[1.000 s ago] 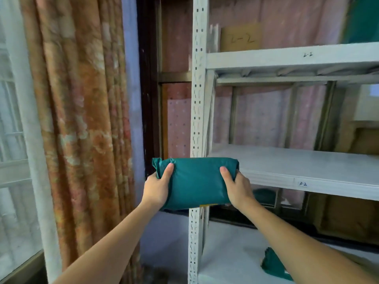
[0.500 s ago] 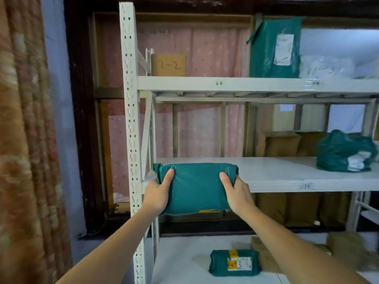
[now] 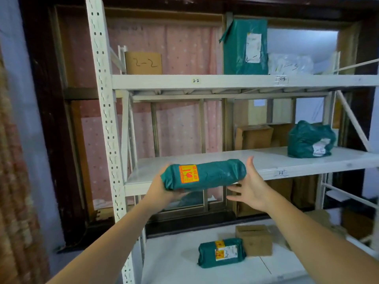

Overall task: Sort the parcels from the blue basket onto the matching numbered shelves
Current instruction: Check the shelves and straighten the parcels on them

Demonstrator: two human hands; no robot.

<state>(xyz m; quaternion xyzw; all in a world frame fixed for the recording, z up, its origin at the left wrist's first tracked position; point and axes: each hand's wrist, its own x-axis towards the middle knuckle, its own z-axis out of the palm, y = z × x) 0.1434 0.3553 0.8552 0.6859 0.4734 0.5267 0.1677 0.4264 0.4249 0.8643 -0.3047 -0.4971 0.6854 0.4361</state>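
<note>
Green parcel (image 3: 203,174) gripped underneath by left hand (image 3: 162,191), right hand (image 3: 249,186) spread beside it

Green parcel (image 3: 205,174) at the middle shelf (image 3: 266,160)
Soft teal bag with an orange sticker, lying lengthwise, held at the shelf's front edge near its left end.

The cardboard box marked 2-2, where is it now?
Head view: the cardboard box marked 2-2 stands at the top shelf's left end, left of the upright green parcel.
</note>
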